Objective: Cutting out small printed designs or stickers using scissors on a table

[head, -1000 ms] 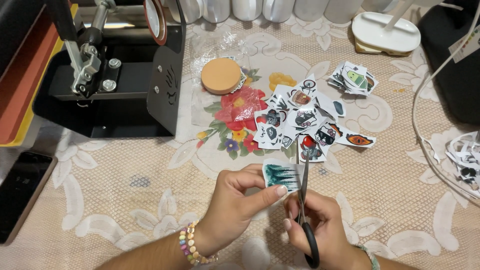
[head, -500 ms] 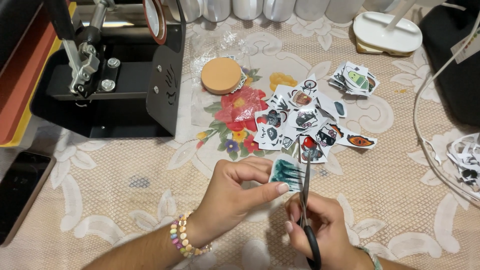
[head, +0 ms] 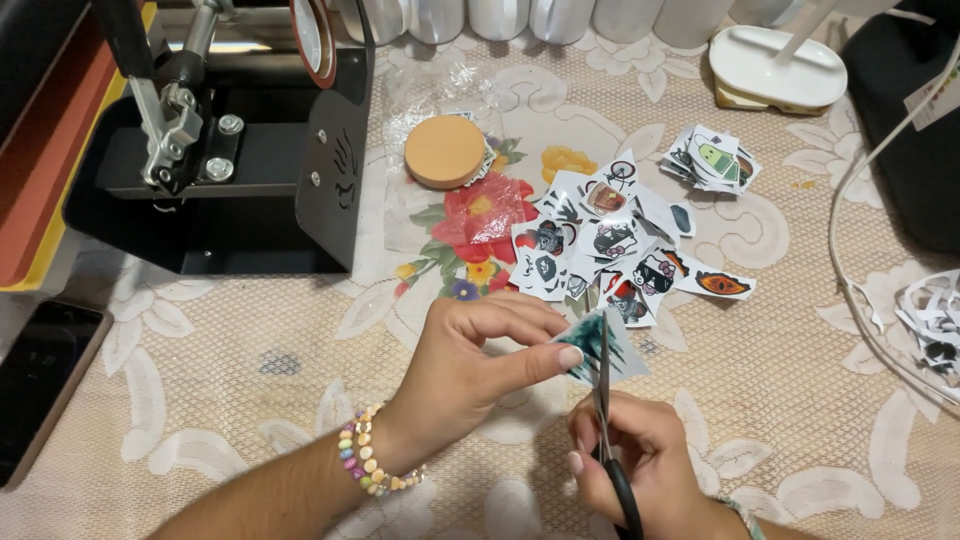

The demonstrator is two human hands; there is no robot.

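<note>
Just below the sticker pile (head: 620, 245), left hand (head: 470, 355) pinches a teal cutout (head: 598, 345); right hand (head: 640, 470) grips scissors (head: 605, 420), blades seemingly mid-paper. A slip could nick the print.

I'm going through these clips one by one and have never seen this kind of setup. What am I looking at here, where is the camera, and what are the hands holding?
The camera is worn on the person's head and looks down at their own two hands over a lace-patterned tablecloth. The left hand, with a beaded bracelet on the wrist, pinches a small teal printed paper cutout. The right hand works black-handled scissors, blades in that paper. Beyond lies a pile of cut-out stickers, a round cork disc, and at the upper left a black heat press machine. Paper scraps sit at the right edge.
</note>
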